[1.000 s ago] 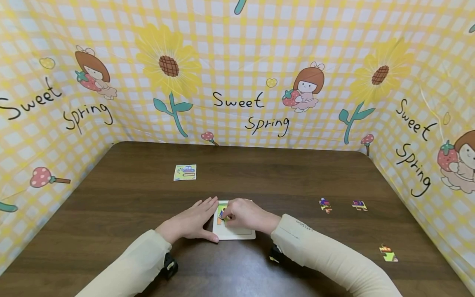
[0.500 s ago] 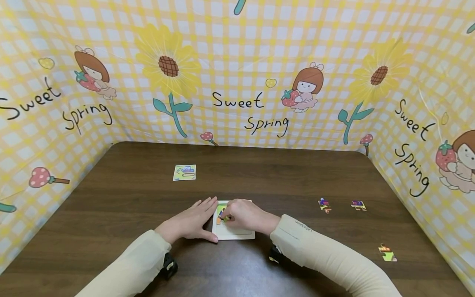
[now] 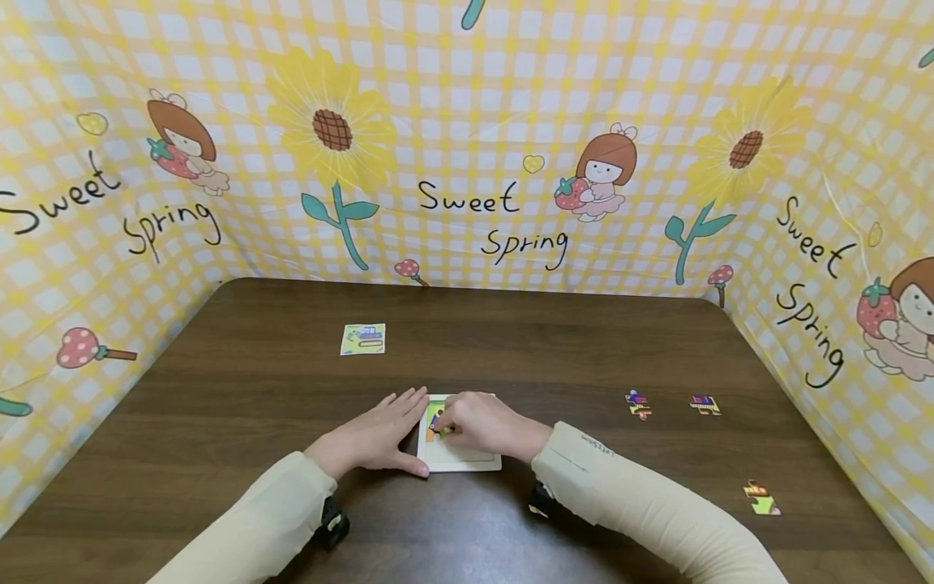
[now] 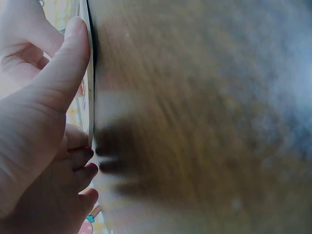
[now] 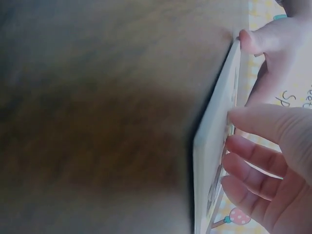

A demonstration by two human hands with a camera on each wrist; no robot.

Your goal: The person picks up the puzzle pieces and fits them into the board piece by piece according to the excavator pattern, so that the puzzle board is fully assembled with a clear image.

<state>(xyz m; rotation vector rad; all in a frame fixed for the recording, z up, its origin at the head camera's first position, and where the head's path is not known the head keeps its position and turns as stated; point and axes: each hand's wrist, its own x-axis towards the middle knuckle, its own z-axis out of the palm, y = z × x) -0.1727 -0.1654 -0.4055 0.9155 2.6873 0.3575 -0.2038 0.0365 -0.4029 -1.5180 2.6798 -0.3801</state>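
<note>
Over white square puzzle tray [image 3: 463,467], right hand [image 3: 477,420] is staying put, pinch unclear; thumb-spread left hand [image 3: 372,435] is bracing, fitting seemingly continuing.

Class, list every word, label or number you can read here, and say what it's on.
"Sweet Spring": three times on the checked cloth.
"Sp", "eet": fragments on that cloth, right wrist view.
Lettering on the right sleeve: too small to read.
Puzzle tray, picture card: none readable.
</note>
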